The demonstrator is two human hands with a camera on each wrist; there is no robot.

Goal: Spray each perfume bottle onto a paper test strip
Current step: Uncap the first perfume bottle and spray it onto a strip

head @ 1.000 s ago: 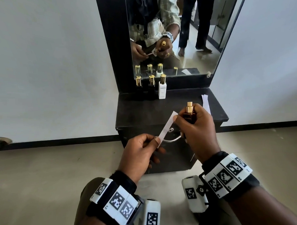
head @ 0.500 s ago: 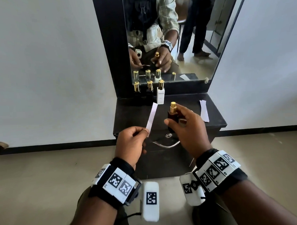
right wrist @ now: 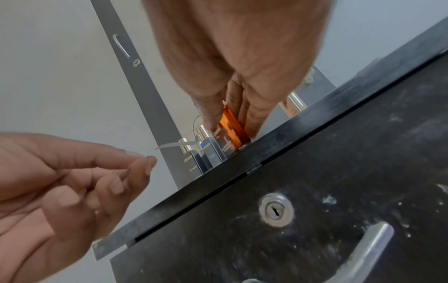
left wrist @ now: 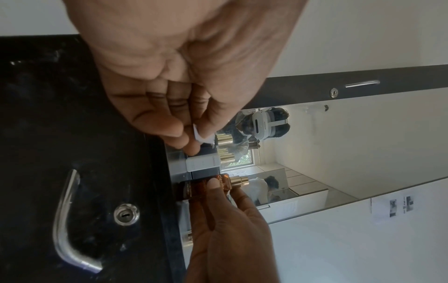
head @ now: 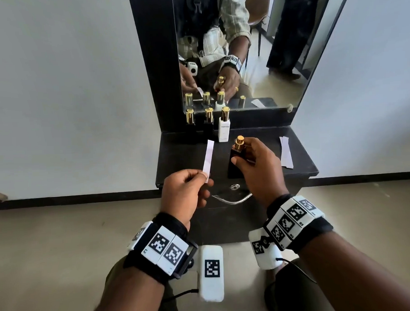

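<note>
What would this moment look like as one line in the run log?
left hand: pinches test strip | right hand: grips amber bottle standing on dresser top | three bottles at mirror

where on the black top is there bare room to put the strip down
Bare patch on the dresser top left of the test strip, before the capped bottles. Another between amber bottle and spare strips. Back-left is crowded.
</note>
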